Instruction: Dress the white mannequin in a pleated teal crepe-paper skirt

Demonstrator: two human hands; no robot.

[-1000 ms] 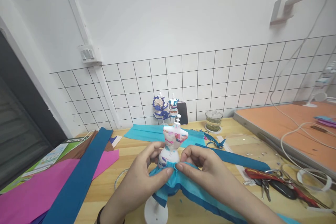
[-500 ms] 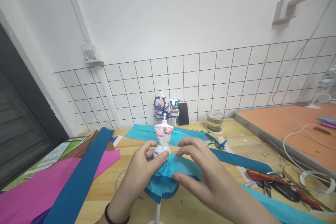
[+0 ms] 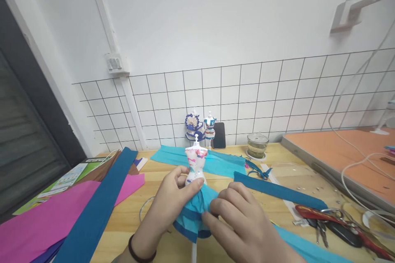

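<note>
A small white dress-form mannequin (image 3: pixel 196 162) with coloured smears stands on a thin white post over the wooden table (image 3: pixel 132 213). A blue crepe-paper skirt (image 3: pixel 193 215) in two shades hangs round its waist. My left hand (image 3: pixel 174 196) pinches the paper against the waist, thumb and fingers closed on it. My right hand (image 3: pixel 234 218) lies over the skirt's right side, fingers curled and pressing the paper; the paper strip trails off to the lower right.
Pink (image 3: pixel 43 224) and dark blue (image 3: pixel 98 209) crepe sheets lie left. A light blue sheet (image 3: pixel 222 163), two dressed mini mannequins (image 3: pixel 199 125), a phone (image 3: pixel 219 134) and a glass jar (image 3: pixel 257 145) stand behind. Keys (image 3: pixel 327 220) and white cables (image 3: pixel 358 164) lie right, beside an orange board (image 3: pixel 342 148).
The mannequin sits lower and farther from me than a second ago. My right hand moved from pinching at the waist down onto the skirt's right side. My left hand kept its pinch.
</note>
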